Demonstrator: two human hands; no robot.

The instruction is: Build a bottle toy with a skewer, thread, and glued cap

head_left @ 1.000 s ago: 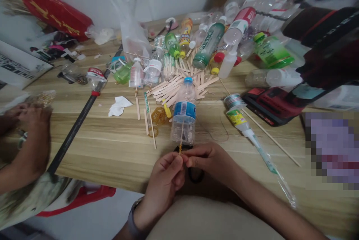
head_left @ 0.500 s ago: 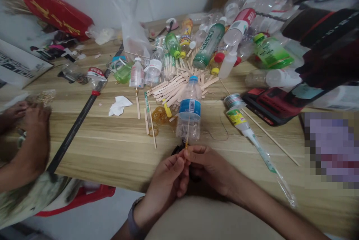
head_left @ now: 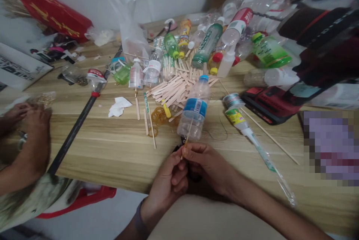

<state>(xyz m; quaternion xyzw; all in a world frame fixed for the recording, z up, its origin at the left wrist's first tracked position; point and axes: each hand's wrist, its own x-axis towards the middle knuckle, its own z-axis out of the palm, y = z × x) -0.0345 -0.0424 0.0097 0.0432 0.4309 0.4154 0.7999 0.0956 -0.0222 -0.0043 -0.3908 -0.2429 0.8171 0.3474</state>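
Observation:
A clear plastic bottle (head_left: pixel 195 107) with a blue cap and blue label lies tilted, its cap end away from me. A thin wooden stick (head_left: pixel 190 127) runs from the bottle's base toward my fingers, with a yellowish rubber band (head_left: pixel 186 142) wound round its near part. My left hand (head_left: pixel 171 177) pinches the near end of the stick, fingers curled. Closed beside it, my right hand (head_left: pixel 206 163) grips the stick at the band with thumb and forefinger. A black object (head_left: pixel 177 149) shows partly beneath my hands; its kind is hidden.
Flat wooden sticks (head_left: pixel 172 88) lie heaped beyond the bottle, near rubber bands (head_left: pixel 160 115). A cordless drill (head_left: pixel 273 105) stands at right beside a bottle-and-tube piece (head_left: pixel 238 118). Another person's hands (head_left: pixel 33 120) work at far left, near a black pole (head_left: pixel 74 133).
The bottle's cap end has swung to the right, so bottle and stick lean more. My fingers stay at the stick's near end, shifted slightly left.

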